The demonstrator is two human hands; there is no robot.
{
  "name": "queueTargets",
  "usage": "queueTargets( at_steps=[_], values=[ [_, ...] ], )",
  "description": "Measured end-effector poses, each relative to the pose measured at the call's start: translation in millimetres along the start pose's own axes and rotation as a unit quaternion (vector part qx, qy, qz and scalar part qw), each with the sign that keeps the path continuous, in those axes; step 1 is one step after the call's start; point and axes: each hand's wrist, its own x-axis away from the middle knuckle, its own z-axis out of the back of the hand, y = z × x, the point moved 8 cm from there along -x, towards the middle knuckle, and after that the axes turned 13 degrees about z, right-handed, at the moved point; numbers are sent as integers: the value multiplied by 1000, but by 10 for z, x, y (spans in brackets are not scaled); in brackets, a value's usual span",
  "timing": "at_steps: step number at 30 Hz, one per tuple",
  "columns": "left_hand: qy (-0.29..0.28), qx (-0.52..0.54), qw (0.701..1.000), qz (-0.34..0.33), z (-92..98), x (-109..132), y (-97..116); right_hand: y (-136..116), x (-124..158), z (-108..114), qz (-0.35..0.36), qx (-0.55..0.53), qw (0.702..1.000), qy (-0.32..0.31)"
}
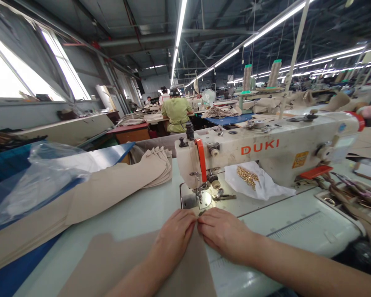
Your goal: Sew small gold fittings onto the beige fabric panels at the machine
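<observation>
pale worktop carries a white sewing machine, far right; nearer lies a beige fabric piece, its far end pinched by closed fingertips of left hand and right hand; gold rings lie beyond, right.

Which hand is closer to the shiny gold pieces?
The right hand. It is on the near side of the gold pieces, a bit to their left. The left hand is beside it, farther left.
</observation>
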Motion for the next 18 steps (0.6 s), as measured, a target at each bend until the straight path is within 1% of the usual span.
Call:
queueTargets(
  at_steps=[4, 6, 13, 18],
  values=[
    [14, 10, 1000, 21, 18, 37, -80, -2, 1, -20, 2, 7, 1000, -8],
    [21, 12, 1000, 19, 24, 46, -86, -5, -2, -25, 3, 8, 1000, -11],
    [25, 9, 1000, -10, 46, 35, 8, -12, -18, -36, 16, 17, 999, -28],
    [27, 0, 1000, -15, 6, -41, 14, 65, -26, -22, 32, 38, 997, -54]
  ],
)
